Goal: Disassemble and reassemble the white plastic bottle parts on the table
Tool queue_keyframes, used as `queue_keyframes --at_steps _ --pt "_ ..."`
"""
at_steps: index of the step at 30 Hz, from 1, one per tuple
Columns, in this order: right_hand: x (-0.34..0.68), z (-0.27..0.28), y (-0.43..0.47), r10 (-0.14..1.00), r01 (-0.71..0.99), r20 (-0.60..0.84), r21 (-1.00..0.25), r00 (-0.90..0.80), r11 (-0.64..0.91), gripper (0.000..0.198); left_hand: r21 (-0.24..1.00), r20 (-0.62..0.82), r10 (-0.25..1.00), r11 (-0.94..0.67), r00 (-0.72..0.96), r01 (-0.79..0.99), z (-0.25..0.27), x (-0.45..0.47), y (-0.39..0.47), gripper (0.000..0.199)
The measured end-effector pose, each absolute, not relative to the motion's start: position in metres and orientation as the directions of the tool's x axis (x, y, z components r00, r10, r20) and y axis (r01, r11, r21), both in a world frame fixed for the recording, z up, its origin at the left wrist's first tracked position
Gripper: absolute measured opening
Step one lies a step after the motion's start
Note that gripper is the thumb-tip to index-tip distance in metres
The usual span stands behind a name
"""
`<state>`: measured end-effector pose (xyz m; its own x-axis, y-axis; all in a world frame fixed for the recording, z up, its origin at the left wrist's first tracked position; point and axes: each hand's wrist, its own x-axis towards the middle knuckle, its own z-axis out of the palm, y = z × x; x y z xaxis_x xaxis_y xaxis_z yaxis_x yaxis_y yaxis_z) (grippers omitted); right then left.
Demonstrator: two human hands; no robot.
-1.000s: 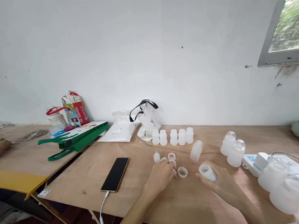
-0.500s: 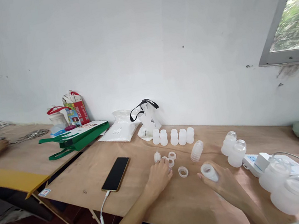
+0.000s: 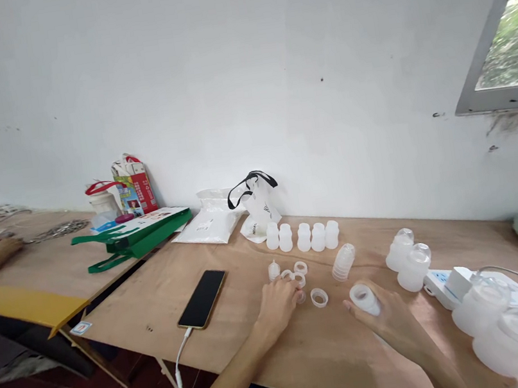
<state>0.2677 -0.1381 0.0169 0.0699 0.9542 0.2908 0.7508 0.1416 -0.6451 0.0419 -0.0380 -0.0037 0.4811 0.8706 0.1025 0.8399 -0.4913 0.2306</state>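
The small bottle (image 3: 366, 301) is frosted white and translucent, tilted with its round open mouth facing up, over the table (image 3: 331, 352), right of a loose ring (image 3: 321, 304). The right hand (image 3: 388, 312) has thumb and fingers clamped around it. The left hand (image 3: 279, 304) is palm-down beside more rings (image 3: 302, 272); whether its fingers grip anything, I cannot tell.

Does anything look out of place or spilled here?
No spill shows around the white bottles. The green bag looks oddly placed, lying on its side at the gap between tables. Below the window, a brownish smudge marks the pale wall.
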Motion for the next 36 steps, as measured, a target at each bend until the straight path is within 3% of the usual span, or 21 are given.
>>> queue_keyframes --at_steps 6,11,13,17,25,36 --pt "0.268 0.011 -0.137 0.950 0.753 0.309 -0.637 0.053 0.165 0.030 0.309 0.129 0.874 -0.484 0.468 0.819 -0.004 0.042 -0.039 0.021" --pt "0.270 0.009 -0.138 0.955 0.760 0.288 -0.636 0.071 0.136 0.031 0.544 0.297 0.852 -0.522 0.432 0.656 0.009 0.037 -0.036 0.023" --pt "0.270 0.011 -0.138 0.956 0.763 0.284 -0.634 0.073 0.130 0.030 0.581 0.356 0.853 -0.522 0.382 0.624 0.020 0.029 -0.033 0.024" --pt "0.267 0.013 -0.137 0.959 0.766 0.277 -0.629 0.058 0.136 0.031 0.519 0.377 0.876 -0.469 0.300 0.715 0.042 0.008 -0.020 0.028" --pt "0.262 0.008 -0.135 0.972 0.754 0.236 -0.640 0.013 0.145 0.030 0.264 0.347 0.861 -0.471 0.372 0.842 0.046 0.004 0.014 0.037" --pt "0.264 0.013 -0.138 0.977 0.772 0.210 -0.628 0.046 0.099 0.031 0.182 0.268 0.870 -0.468 0.414 0.865 0.040 0.017 0.008 0.039"
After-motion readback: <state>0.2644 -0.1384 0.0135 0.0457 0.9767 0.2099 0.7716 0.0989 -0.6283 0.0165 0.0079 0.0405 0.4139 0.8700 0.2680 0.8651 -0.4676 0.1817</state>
